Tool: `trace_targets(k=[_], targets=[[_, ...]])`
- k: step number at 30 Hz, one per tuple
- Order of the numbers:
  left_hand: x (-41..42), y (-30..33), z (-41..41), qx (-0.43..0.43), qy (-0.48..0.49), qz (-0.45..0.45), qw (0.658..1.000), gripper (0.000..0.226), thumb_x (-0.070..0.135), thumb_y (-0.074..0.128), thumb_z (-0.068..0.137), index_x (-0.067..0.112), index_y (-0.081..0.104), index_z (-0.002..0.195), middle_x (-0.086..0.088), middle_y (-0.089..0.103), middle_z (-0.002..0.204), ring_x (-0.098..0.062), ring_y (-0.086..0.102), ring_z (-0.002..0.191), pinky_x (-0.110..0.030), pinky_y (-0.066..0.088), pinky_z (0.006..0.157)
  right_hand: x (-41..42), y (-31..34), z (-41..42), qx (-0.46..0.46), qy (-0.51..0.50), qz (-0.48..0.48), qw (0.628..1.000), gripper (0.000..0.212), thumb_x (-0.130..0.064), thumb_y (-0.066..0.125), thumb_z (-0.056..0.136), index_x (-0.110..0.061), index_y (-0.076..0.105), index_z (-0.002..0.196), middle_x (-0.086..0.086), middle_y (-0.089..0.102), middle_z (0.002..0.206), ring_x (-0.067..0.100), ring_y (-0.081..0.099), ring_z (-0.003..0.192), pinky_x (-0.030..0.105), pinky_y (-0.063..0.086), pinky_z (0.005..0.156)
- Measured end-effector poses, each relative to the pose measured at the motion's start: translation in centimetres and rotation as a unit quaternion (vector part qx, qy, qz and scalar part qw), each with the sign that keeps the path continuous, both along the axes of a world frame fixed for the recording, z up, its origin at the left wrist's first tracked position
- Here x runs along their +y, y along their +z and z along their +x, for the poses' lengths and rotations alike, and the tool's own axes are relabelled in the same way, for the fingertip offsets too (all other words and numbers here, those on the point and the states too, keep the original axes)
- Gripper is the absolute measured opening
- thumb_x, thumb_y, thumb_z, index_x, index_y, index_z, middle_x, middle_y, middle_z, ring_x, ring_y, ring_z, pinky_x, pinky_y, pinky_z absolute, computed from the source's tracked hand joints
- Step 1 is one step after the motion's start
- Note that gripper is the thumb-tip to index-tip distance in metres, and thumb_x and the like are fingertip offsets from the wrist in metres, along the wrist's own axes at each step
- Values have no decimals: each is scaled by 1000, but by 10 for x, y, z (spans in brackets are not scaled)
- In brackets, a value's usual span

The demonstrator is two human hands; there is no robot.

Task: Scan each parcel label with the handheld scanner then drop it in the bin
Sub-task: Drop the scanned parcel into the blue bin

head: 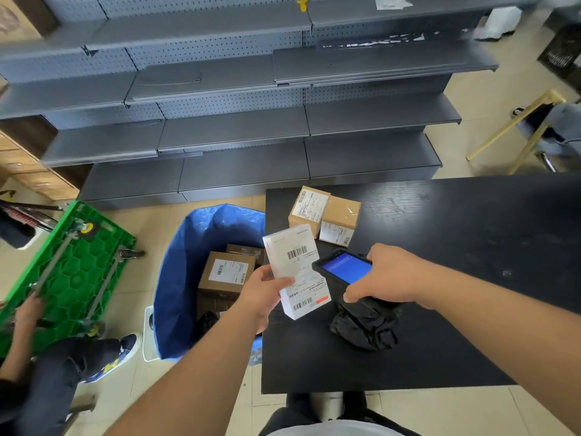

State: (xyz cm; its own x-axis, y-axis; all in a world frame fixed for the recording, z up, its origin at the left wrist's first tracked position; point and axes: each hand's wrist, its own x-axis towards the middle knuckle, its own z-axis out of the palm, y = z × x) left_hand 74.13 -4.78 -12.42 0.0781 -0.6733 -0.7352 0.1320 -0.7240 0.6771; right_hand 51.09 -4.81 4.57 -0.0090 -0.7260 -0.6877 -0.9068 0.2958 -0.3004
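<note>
My left hand (pixel 264 294) grips a white parcel (pixel 298 272) by its left edge, label and barcodes facing up, over the left edge of the black table (pixel 456 247). My right hand (pixel 386 275) holds the handheld scanner (pixel 342 265), its blue screen lit, right beside the parcel. Two brown cardboard parcels (pixel 325 212) with labels stand on the table behind. The bin (pixel 179 278), lined with a blue bag, stands on the floor left of the table and holds several brown boxes (pixel 226 273).
A crumpled black plastic bag (pixel 364 325) lies on the table under my right hand. Another person crouches at the left holding a green plastic trolley (pixel 69 272). Grey metal shelves (pixel 239 127) fill the back. A wooden frame (pixel 518 130) stands at far right.
</note>
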Motion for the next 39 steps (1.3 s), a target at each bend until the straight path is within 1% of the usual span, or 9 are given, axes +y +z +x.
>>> trace_targets(k=[3, 10, 13, 17, 22, 25, 28, 35, 39], targets=[[-1, 3, -4, -3, -3, -1, 1000, 39, 1, 78, 91, 22, 62, 120, -2, 75, 124, -31, 69, 120, -61, 53, 107, -1, 3, -6, 5, 6, 1, 1000, 82, -53, 87, 74, -14, 49, 135, 5, 58, 132, 23, 60, 116, 38, 55, 101], [0, 6, -8, -7, -3, -2, 1000, 40, 0, 78, 91, 24, 62, 119, -1, 75, 123, -30, 68, 119, -61, 53, 108, -4, 6, -9, 6, 15, -4, 1000, 77, -52, 86, 76, -14, 50, 133, 5, 58, 132, 20, 54, 102, 35, 54, 95], [0, 6, -8, -8, -5, -1, 1000, 40, 0, 78, 91, 25, 62, 117, -1, 74, 123, -31, 67, 121, -62, 52, 108, -5, 7, -6, 13, 27, 4, 1000, 68, -52, 86, 77, -16, 51, 122, 3, 59, 123, 19, 57, 101, 31, 53, 86], [1, 5, -5, -16, -10, -4, 1000, 41, 1, 79, 90, 26, 62, 118, -1, 74, 125, -31, 67, 122, -62, 52, 109, -5, 3, -2, 15, 32, 10, 999, 56, -53, 87, 72, -15, 54, 98, 1, 59, 96, 16, 53, 77, 27, 41, 62], [2, 7, -4, -20, -9, -6, 1000, 42, 2, 79, 90, 25, 61, 121, -3, 73, 127, -31, 66, 123, -61, 52, 109, -3, 3, 2, 11, 49, 18, 999, 66, -56, 86, 71, -13, 59, 113, 6, 63, 115, 18, 57, 87, 30, 44, 71], [5, 7, -3, -24, -12, -9, 1000, 42, 3, 79, 91, 25, 61, 121, -3, 72, 127, -31, 66, 123, -61, 51, 110, -2, 3, 3, 4, 51, 17, 999, 67, -55, 86, 73, -13, 57, 117, 4, 61, 117, 20, 61, 99, 31, 48, 75], [8, 7, -3, -28, -12, -14, 999, 41, 2, 78, 91, 25, 61, 120, -3, 72, 126, -31, 66, 122, -61, 50, 110, -2, 4, 2, 4, 54, 19, 998, 61, -54, 87, 73, -14, 57, 107, 4, 62, 109, 18, 56, 86, 29, 43, 69], [15, 4, -3, -25, -3, -12, 1000, 43, 2, 79, 89, 25, 62, 121, -3, 74, 125, -32, 67, 122, -61, 50, 111, 1, -1, -5, -6, 49, 8, 999, 56, -55, 88, 72, -20, 51, 94, 2, 60, 100, 15, 55, 81, 26, 42, 63], [22, 4, -3, -32, 8, -9, 999, 42, 3, 80, 89, 25, 62, 120, -3, 74, 123, -31, 68, 120, -60, 51, 110, 2, -3, -10, -14, 43, 8, 999, 55, -53, 88, 73, -19, 51, 95, 3, 60, 99, 16, 54, 80, 26, 41, 62]])
